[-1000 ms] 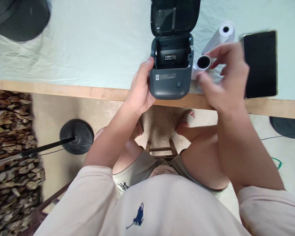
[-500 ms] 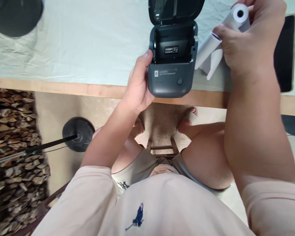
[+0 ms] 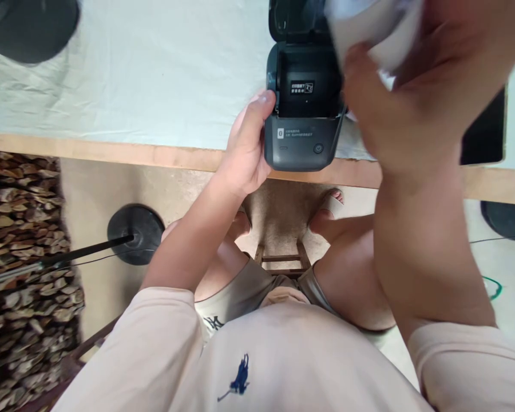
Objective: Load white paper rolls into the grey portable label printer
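Observation:
A small dark grey printer stands at the table's near edge with its lid flipped up and its paper bay open. My left hand grips its left side, thumb on the top corner. My right hand is raised and blurred just right of the open bay, shut on a white paper roll. The roll hangs above the printer's right rear corner. My fingers hide much of it.
A black phone lies on the pale cloth at the right, partly behind my arm. A dark round object sits at the far left. Below are a wooden table edge, a round stand base, stacked firewood and my knees.
My right hand let go of the empty core, took up the white roll from beside the phone and carried it left over the printer. My left hand stayed on the printer.

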Available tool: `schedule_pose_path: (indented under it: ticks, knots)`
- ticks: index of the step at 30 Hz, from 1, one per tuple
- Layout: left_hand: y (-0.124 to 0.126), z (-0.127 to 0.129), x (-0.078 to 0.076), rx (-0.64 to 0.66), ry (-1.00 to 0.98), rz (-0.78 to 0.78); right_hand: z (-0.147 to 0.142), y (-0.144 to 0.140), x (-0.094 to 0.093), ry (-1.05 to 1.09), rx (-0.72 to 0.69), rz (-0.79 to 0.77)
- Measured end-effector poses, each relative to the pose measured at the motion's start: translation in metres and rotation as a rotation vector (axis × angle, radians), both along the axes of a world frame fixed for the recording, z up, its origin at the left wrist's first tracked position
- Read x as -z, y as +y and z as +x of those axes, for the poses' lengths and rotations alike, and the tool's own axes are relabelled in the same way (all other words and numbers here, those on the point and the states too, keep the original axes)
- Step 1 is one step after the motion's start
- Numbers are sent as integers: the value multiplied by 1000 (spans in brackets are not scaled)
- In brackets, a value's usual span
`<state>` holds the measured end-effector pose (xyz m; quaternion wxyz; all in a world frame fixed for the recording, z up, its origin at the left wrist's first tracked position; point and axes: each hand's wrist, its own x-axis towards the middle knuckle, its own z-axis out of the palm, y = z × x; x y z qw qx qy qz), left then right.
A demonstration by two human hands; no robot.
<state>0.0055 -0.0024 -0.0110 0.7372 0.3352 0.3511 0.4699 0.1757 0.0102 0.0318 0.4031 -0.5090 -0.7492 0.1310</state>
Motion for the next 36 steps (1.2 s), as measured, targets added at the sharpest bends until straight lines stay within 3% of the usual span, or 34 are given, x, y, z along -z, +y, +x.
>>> schedule_pose_path:
  ticks: [2, 5, 11, 15, 17, 22, 26, 30, 33, 36]
  knots:
    - [-1, 1, -1, 2, -11, 32, -13, -7, -5, -186, 10, 112]
    - [-3, 2, -6, 2, -17, 77, -19, -7, -4, -321, -3, 80]
    - [-3, 1, -11, 16, -113, 55, -18, -12, 1, -269, 10, 140]
    - [-3, -2, -12, 63, -138, 48, -22, -23, 3, -228, -139, 202]
    - [-4, -3, -13, 61, -108, 61, -22, -22, 6, -160, -183, 234]
    - [-8, -2, -16, 77, 38, 65, -16, 2, 21, 362, 130, 389]
    - [-10, -1, -20, 107, 128, 34, -17, 15, 22, 499, 83, 111]
    - [-12, 1, -21, 46, 192, 24, -24, 7, 6, 549, 156, -49]
    - [-12, 2, -18, 11, 113, 70, -29, -3, -6, 440, 142, -139]
    - [-10, -1, -15, 53, -2, 69, -34, -12, -13, 190, 38, -159]
